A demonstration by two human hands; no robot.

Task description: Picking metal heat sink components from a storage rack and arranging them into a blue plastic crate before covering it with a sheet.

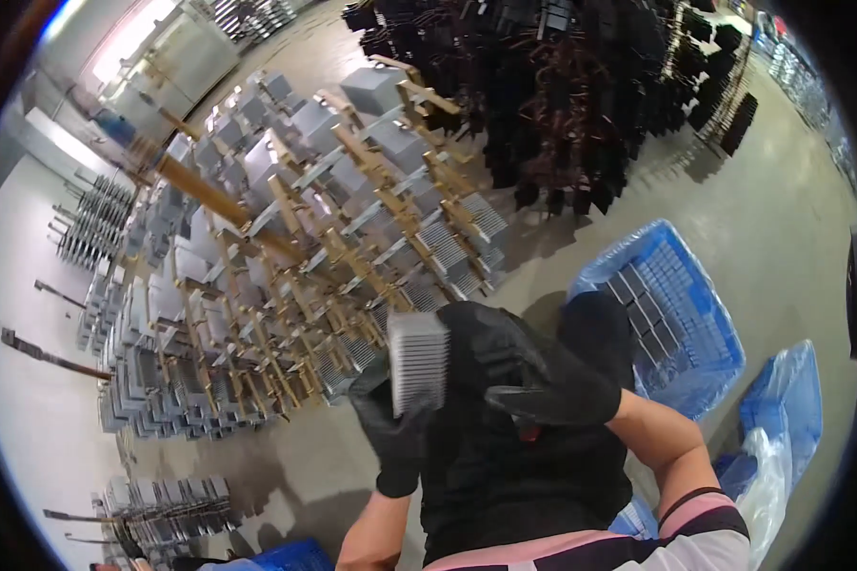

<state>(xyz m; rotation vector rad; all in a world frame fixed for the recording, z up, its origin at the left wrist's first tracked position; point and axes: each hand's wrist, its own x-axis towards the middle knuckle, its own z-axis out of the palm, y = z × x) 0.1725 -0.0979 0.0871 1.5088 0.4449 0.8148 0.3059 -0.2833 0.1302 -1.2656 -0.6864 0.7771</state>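
Note:
A silver finned metal heat sink (419,364) is upright in front of my body, its thin parallel fins showing. My left hand (390,423), in a black glove, grips it from the left and below; some of its fingers are hidden behind the block. Just to the right, my right hand (533,371), also black-gloved, has its fingers stretched out and the thumb apart. Its fingertips come close to the block's right side, and whether they touch it I cannot tell.
Ahead and left, a rack with brass-coloured bars (286,252) carries many grey finned blocks. Dark parts (552,105) hang at the back. On the right stand a plastic-lined blue crate (714,319) holding dark rectangular pieces (643,309) and another blue crate (795,400) with clear plastic.

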